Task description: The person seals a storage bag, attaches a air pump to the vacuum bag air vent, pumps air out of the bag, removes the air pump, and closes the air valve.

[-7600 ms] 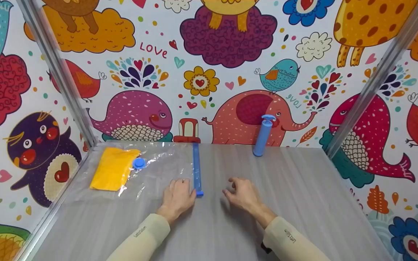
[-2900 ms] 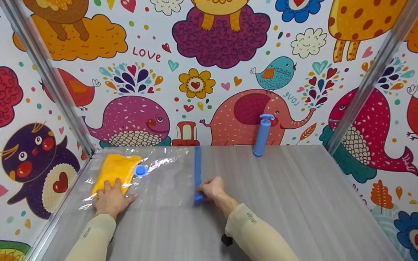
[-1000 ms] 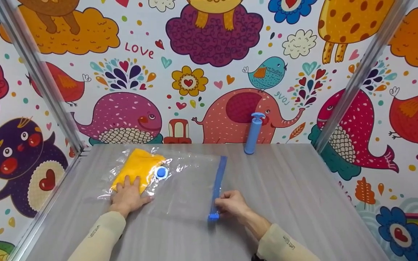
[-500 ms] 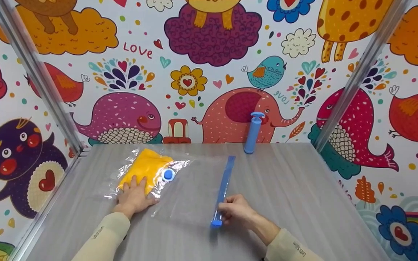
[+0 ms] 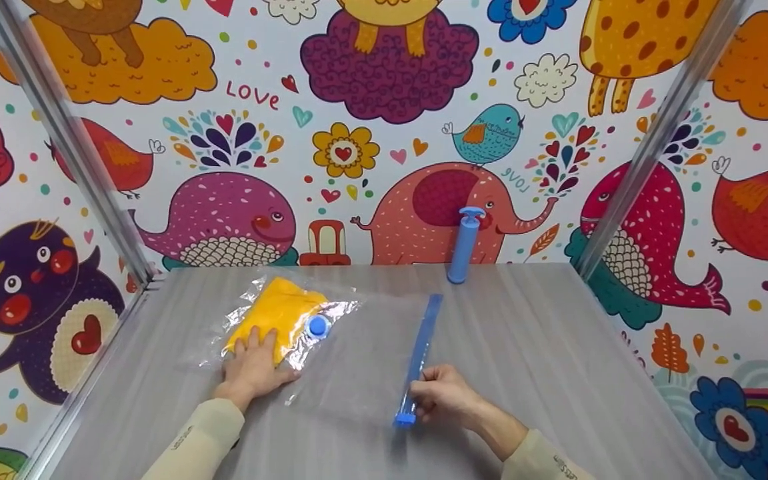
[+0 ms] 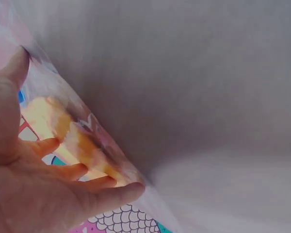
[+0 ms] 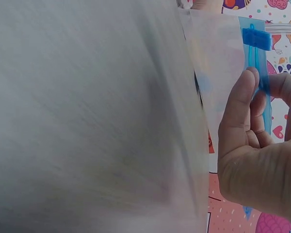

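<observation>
Clear plastic vacuum bag [image 5: 357,353] lies flat on the grey counter [image 5: 557,373], yellow cloth [image 5: 276,313] inside. Left hand [image 5: 251,367] presses flat, fingers straight, on the cloth; right hand [image 5: 444,400] pinches the blue zip strip [image 5: 421,347] near its slider [image 5: 404,419]. Keep the bag pinned; hold the strip taut.

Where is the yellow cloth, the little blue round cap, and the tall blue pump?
yellow cloth [image 5: 276,311], head view, middle of the fold inside the clear bag.
blue round cap [image 5: 318,326], head view, its flat top.
blue pump [image 5: 461,248], head view, middle of its upright tube.
</observation>
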Available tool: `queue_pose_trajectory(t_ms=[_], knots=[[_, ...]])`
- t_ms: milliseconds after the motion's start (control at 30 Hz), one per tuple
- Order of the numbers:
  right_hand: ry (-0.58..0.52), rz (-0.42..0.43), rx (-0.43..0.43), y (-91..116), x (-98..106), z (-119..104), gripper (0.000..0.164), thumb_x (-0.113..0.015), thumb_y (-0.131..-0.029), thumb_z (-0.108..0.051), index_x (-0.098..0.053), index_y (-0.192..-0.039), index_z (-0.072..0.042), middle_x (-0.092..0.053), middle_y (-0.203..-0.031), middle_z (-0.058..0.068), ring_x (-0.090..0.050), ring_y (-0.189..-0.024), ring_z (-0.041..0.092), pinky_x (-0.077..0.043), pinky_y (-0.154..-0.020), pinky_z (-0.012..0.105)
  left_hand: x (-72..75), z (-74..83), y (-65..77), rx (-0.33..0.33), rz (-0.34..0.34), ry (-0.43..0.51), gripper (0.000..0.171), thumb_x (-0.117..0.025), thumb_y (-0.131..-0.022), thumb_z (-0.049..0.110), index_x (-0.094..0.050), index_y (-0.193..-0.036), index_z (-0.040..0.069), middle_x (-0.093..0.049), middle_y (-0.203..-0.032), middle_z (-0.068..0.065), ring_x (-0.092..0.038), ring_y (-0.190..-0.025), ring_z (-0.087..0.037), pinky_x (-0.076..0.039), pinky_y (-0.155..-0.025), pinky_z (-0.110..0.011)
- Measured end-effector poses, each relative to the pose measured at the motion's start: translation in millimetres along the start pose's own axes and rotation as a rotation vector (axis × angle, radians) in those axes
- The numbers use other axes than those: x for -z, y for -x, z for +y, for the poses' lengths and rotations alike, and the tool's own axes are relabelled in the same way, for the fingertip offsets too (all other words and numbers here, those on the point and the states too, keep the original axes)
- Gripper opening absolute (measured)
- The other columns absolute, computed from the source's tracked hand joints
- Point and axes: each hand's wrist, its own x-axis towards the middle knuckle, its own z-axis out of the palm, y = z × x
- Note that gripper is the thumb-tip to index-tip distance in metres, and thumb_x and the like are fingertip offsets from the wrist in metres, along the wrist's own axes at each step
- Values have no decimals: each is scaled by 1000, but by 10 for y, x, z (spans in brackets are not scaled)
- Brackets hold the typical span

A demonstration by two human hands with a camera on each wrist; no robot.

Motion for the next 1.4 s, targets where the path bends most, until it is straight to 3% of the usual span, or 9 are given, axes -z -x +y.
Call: queue_pose_trajectory(t_ms=[300,533,667,767,900,1067,1167,1233,1400], knots=[[-3,-4,-6,40,2,-45,12,-71,-92,-10,-70,-80,-12,-70,-64,-5,-63,-56,6,-58,-54,20,-65,226,69,-74,72,46,102,-88,-95,37,-34,-173,1,-24,-179,-40,-31,-162,-63,-38,-125,-83],[4,-2,-9,44,-8,-46,13,-72,-93,-12,-71,-80,-13,-72,-66,-5,-65,-57,6,-59,-54,21,-176,510,179,-159,150,120,97,-82,-100,42,-32,-175,7,-34,-179,-31,-38,-163,-54,-38,-132,-73],[-14,-4,-17,37,-17,-56,13,-73,-93,-12,-71,-80,-13,-72,-66,-5,-65,-57,6,-59,-54,20,-241,687,240,-221,122,174,94,-79,-102,49,-35,-175,8,-36,-181,-25,-36,-167,-49,-32,-137,-71],[-27,-14,-21,38,-19,-64,13,-75,-94,-13,-72,-81,-12,-72,-66,-4,-65,-57,5,-59,-54,20,-284,800,296,-293,91,197,94,-75,-103,56,-37,-174,8,-37,-181,-23,-35,-169,-49,-30,-137,-73],[-49,-23,-29,44,-7,-73,13,-75,-96,-14,-74,-83,-12,-72,-67,-4,-66,-58,5,-59,-54,20,-351,938,404,-443,19,224,106,-74,-98,70,-35,-175,9,-39,-181,-22,-39,-167,-48,-33,-135,-75],[-90,-6,-60,38,-11,-114,16,-73,-97,-15,-69,-81,-13,-70,-68,-4,-66,-57,5,-60,-54,20,-449,1112,515,-641,-48,191,125,-89,-82,73,-34,-176,11,-44,-180,-16,-46,-164,-42,-40,-134,-70],[-95,-3,-60,38,-25,-145,16,-73,-97,-15,-68,-82,-13,-70,-70,-4,-66,-57,6,-60,-55,20,-518,1194,546,-728,-11,145,129,-94,-77,71,-36,-174,10,-49,-177,-13,-52,-160,-38,-45,-132,-65],[-96,-11,-56,41,-37,-162,14,-75,-97,-16,-71,-84,-13,-70,-70,-4,-66,-58,6,-60,-56,20,-564,1234,562,-770,24,124,124,-94,-79,70,-39,-173,9,-53,-174,-13,-56,-157,-37,-48,-130,-62],[-94,-37,-46,45,-57,-188,18,-80,-99,-20,-71,-85,-13,-68,-71,-6,-67,-59,5,-61,-56,20,-645,1278,582,-816,105,70,87,-83,-97,56,-53,-163,7,-64,-163,-13,-65,-148,-34,-54,-125,-56]])
